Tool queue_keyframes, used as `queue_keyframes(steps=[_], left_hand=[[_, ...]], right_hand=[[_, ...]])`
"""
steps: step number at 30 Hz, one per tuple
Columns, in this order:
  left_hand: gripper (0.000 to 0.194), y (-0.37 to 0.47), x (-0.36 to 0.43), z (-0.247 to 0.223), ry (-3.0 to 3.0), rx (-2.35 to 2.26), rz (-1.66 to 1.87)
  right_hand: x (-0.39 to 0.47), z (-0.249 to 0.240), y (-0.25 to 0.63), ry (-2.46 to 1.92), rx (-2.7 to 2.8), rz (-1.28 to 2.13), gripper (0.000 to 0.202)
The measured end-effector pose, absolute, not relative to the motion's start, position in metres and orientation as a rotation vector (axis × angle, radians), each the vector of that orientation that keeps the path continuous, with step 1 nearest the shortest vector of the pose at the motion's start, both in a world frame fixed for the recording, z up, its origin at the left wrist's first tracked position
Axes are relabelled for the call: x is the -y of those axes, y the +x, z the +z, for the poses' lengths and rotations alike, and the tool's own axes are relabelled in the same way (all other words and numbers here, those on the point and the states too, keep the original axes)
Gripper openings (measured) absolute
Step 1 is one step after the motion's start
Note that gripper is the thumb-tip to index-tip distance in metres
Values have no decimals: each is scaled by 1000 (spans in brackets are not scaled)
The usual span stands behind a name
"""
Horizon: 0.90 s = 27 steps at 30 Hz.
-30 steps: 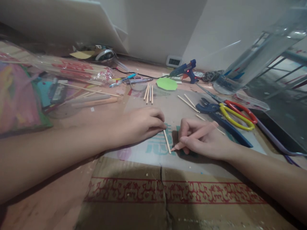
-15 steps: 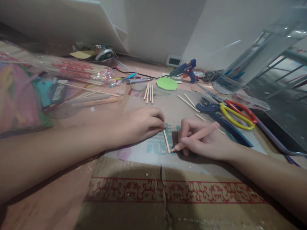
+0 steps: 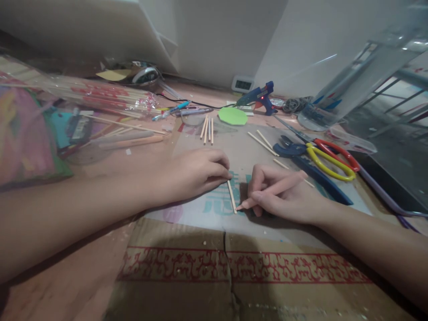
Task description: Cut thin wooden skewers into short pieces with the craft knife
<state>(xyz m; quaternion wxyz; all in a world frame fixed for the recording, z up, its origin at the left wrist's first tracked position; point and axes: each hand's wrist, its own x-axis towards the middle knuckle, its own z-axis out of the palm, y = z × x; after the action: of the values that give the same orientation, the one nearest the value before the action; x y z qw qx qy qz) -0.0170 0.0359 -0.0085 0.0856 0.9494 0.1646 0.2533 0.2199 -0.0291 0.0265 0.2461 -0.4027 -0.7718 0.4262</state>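
My left hand (image 3: pixel 203 174) is closed, its fingertips pinching the far end of a thin wooden stick (image 3: pixel 232 196) that lies on a pale printed sheet (image 3: pixel 190 214). A peach-coloured pen-like tool (image 3: pixel 282 183) is gripped in my right hand (image 3: pixel 270 194), its tip touching or very near the stick's near end. Beyond my hands several short sticks (image 3: pixel 207 130) lie together. More sticks (image 3: pixel 262 143) rest to the right, one partly behind my right hand.
Blue cutters (image 3: pixel 321 178) and scissors with red and yellow handles (image 3: pixel 331 165) lie right, beside a phone (image 3: pixel 391 187). Behind are a green paper shape (image 3: pixel 232 116), a blue glue gun (image 3: pixel 259 97) and a clear water container (image 3: pixel 321 111). Bagged sticks (image 3: pixel 100 96) lie left.
The pen-like tool's tip and the stick's near end have shifted very slightly left. Both hands keep their hold.
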Motion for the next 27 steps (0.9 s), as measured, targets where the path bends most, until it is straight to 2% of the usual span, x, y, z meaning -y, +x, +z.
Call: queue_keyframes(steps=[4,10,18,23,27], left_hand=[[25,-17,-36,-8,2820,-478,758],[22,-17,-36,-9,2831,-476,761],[22,-17,-36,-10,2811,-492,772],[19,-17,-36,-9,2823,-475,764],[20,-16,-36,-10,2833,-477,764]], right_hand=[[29,26,222,-1087,2120,1179,22],[29,25,221,-1099,2106,1096,27],[27,24,222,-989,2142,1180,15],[28,24,222,-1042,2095,1146,27],[28,25,220,-1055,2094,1108,29]])
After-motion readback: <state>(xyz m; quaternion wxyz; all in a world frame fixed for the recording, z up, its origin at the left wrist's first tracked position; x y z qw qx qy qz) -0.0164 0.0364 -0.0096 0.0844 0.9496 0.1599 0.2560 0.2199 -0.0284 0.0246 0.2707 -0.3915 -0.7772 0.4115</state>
